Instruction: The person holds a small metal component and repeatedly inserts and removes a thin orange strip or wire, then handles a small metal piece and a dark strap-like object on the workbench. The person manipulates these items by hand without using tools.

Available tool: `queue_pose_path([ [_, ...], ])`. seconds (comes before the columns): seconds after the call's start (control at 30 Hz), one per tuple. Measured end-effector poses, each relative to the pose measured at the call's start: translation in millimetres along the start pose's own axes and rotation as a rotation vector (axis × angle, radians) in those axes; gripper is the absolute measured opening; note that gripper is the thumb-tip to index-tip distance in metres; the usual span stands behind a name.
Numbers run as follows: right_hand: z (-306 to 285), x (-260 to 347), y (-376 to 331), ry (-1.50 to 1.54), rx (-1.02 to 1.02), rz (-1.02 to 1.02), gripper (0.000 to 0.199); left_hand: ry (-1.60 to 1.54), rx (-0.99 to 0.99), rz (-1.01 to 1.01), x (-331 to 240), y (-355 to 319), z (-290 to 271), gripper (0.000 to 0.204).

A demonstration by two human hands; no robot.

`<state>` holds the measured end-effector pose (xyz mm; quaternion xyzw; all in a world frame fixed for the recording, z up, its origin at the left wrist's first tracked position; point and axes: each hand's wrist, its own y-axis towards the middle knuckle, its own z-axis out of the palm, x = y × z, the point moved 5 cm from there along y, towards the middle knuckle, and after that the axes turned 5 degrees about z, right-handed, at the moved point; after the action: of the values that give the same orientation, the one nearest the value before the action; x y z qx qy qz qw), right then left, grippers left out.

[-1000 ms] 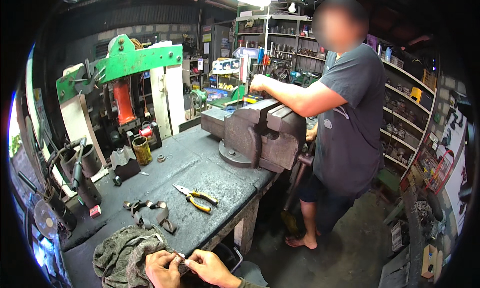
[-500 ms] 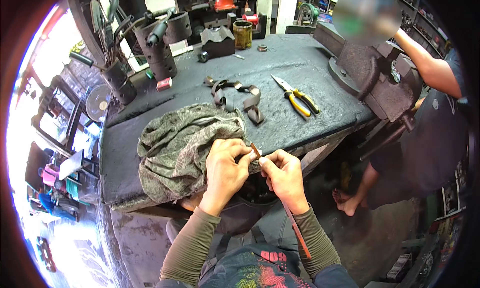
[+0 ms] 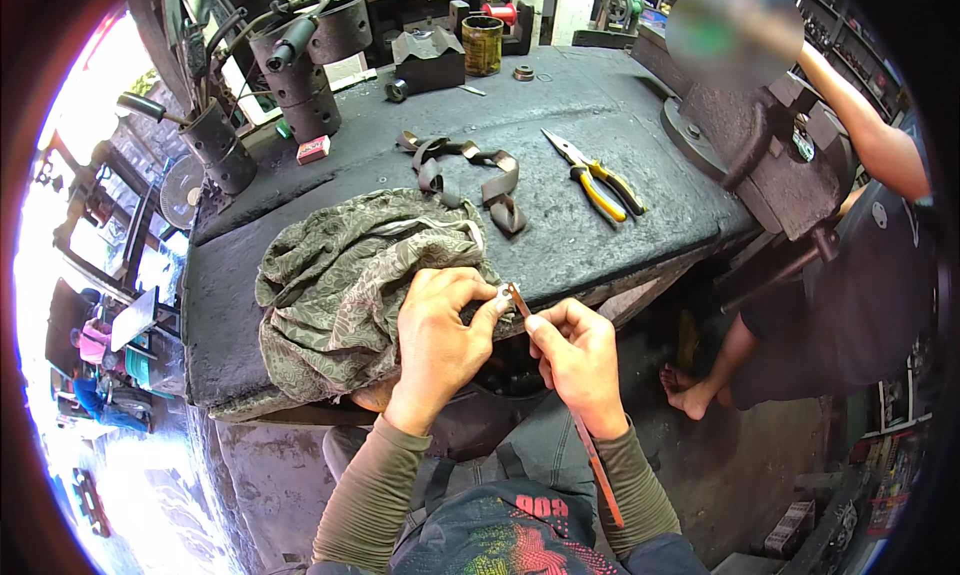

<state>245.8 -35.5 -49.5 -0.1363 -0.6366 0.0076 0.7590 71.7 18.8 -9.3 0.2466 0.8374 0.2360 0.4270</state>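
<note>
Two bare hands meet over the bench's near edge, around a thin copper-coloured strip.
In the head view, the left hand (image 3: 440,325) pinches a small silvery piece (image 3: 505,292), its kind unclear, against the strip's upper end; the right hand (image 3: 578,355) grips the strip (image 3: 597,472) narrowly, its tail running toward five o'clock. From the hands, a crumpled cloth (image 3: 350,285) lies at nine, pliers (image 3: 597,179) at one, a vise (image 3: 755,160) at two.

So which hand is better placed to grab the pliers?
Probably the right hand: it sits nearer the pliers, while the left hand is by the cloth. It would need to release the strip first.
</note>
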Motion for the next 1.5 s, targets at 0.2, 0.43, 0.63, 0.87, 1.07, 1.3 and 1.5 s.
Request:
queue_pose_path([
  [0.2,0.7,0.1,3.1,0.000,0.009,0.017,0.017,0.026,0.005,0.019,-4.1,2.7,-2.2,0.017],
  [0.43,-2.3,3.7,-3.0,0.124,-0.024,-0.025,0.012,0.015,0.038,0.031,-0.1,-1.1,-3.2,0.019],
  [0.63,10.0,-2.3,5.1,0.056,0.023,-0.087,0.009,0.006,0.053,0.076,-0.5,0.0,-6.4,0.019],
  [0.87,12.4,-9.0,6.5,-0.034,-0.007,-0.156,0.010,0.005,0.048,0.089,-0.7,-0.7,-6.0,0.018],
  [1.07,13.7,-4.8,2.2,-0.089,0.014,-0.233,0.010,-0.004,0.060,0.059,0.9,0.1,-4.3,0.015],
  [1.3,12.6,1.0,3.7,-0.094,-0.010,-0.269,0.010,-0.008,0.055,0.070,-1.2,0.8,-3.9,0.016],
  [1.5,17.0,3.0,13.0,-0.104,0.013,-0.202,0.012,-0.006,0.059,0.049,-0.7,2.8,-3.8,0.015],
])
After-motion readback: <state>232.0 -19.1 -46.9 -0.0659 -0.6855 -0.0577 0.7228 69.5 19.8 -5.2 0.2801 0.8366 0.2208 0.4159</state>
